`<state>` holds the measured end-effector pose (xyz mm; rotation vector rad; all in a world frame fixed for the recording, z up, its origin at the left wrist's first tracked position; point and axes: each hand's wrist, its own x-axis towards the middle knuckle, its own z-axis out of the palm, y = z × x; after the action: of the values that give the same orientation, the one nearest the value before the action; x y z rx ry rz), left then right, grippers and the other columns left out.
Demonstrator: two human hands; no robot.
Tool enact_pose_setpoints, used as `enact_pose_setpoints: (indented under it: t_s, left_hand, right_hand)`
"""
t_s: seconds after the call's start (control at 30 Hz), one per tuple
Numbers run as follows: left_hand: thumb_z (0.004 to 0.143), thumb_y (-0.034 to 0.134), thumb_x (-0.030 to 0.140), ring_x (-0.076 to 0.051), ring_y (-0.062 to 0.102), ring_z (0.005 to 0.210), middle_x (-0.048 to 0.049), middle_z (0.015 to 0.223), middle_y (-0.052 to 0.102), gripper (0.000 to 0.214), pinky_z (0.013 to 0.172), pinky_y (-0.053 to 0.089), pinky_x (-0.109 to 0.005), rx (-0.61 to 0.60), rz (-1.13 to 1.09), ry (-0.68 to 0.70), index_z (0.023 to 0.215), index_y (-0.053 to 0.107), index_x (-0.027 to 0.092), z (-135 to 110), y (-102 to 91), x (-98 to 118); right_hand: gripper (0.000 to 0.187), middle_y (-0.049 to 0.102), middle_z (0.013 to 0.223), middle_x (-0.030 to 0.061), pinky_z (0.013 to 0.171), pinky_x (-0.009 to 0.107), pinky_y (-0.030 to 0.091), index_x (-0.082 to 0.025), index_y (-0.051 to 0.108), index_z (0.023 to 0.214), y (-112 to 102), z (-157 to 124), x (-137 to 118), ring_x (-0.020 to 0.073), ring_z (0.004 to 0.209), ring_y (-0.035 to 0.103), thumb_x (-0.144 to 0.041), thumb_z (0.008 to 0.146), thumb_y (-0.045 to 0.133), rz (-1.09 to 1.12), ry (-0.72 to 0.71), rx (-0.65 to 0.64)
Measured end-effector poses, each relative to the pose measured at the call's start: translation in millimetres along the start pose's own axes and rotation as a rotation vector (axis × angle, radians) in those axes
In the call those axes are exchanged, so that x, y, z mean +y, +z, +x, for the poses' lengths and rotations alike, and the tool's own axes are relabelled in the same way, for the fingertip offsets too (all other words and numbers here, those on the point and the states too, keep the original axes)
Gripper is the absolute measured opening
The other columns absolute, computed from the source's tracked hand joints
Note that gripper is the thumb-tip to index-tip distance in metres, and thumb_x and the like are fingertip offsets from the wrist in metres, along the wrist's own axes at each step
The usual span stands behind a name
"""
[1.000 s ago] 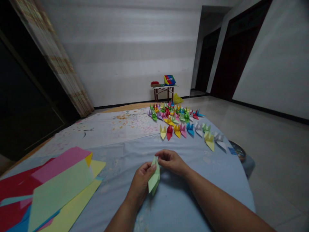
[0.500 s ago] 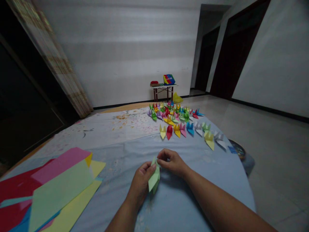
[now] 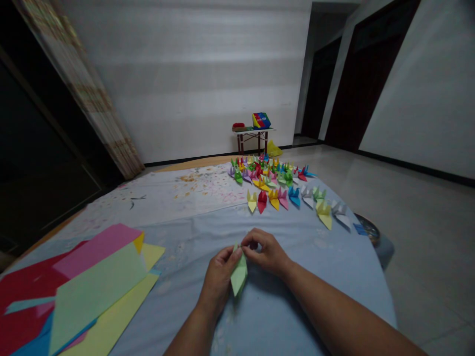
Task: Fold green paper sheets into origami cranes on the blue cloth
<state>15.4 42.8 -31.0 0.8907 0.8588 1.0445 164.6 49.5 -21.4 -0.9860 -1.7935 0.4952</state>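
Observation:
Both my hands are close together over the blue cloth, holding a folded piece of pale green origami paper (image 3: 239, 275). My left hand (image 3: 220, 281) grips its upper part from the left, and my right hand (image 3: 265, 253) pinches its top tip between fingers and thumb. The lower point of the paper hangs free. Some of the fold is hidden behind my fingers. To my left lies a loose pile of coloured paper sheets (image 3: 97, 294) in green, pink, yellow, red and blue, out of reach of my fingertips.
Rows of folded paper cranes (image 3: 262, 201) stand beyond my hands on the blue cloth (image 3: 304, 262), by a paint-stained white sheet (image 3: 178, 195). A small table (image 3: 252, 132) holds a striped box (image 3: 261, 120). A round tin (image 3: 368, 229) sits at the right edge.
My fingers have shifted slightly on the green paper, and its lower point now hangs a little more to the right. The view has moved slightly.

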Motion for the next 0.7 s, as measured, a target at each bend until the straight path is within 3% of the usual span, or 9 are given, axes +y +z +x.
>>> enact_pose_setpoints:
  t_s: [0.13, 0.5, 0.7]
  left_hand:
    - [0.065, 0.072, 0.030, -0.011, 0.056, 0.060, -0.0027, 0.071, 0.067, 0.031, 0.057, 0.041, -0.019, -0.001, -0.002, 0.025, 0.091, 0.068, 0.014, 0.0, -2.0, -1.6]
    - [0.054, 0.078, 0.032, -0.008, 0.053, 0.051, 0.0007, 0.060, 0.065, 0.029, 0.052, 0.039, -0.018, 0.089, -0.010, 0.015, 0.077, 0.071, 0.015, -0.3, 3.3, 2.1]
    - [0.056, 0.077, 0.029, -0.008, 0.054, 0.052, 0.0000, 0.062, 0.066, 0.028, 0.053, 0.041, -0.018, 0.056, -0.047, -0.003, 0.078, 0.070, 0.015, -0.5, 1.3, 0.5]
  right_hand:
    - [0.007, 0.051, 0.069, 0.0001, 0.059, 0.022, 0.041, -0.017, 0.060, 0.077, 0.0, -0.9, -0.1, 0.0100, 0.062, 0.048, -0.014, 0.073, 0.056, -0.035, -0.057, 0.005]
    - [0.006, 0.051, 0.069, 0.0006, 0.059, 0.023, 0.041, -0.018, 0.057, 0.076, -1.6, -1.9, -3.6, 0.0107, 0.063, 0.047, -0.013, 0.074, 0.054, -0.103, -0.091, -0.023]
    - [0.007, 0.051, 0.071, 0.0009, 0.060, 0.023, 0.040, -0.017, 0.057, 0.078, -3.9, -1.4, -7.3, 0.0108, 0.064, 0.047, -0.013, 0.075, 0.053, -0.117, -0.090, -0.060]
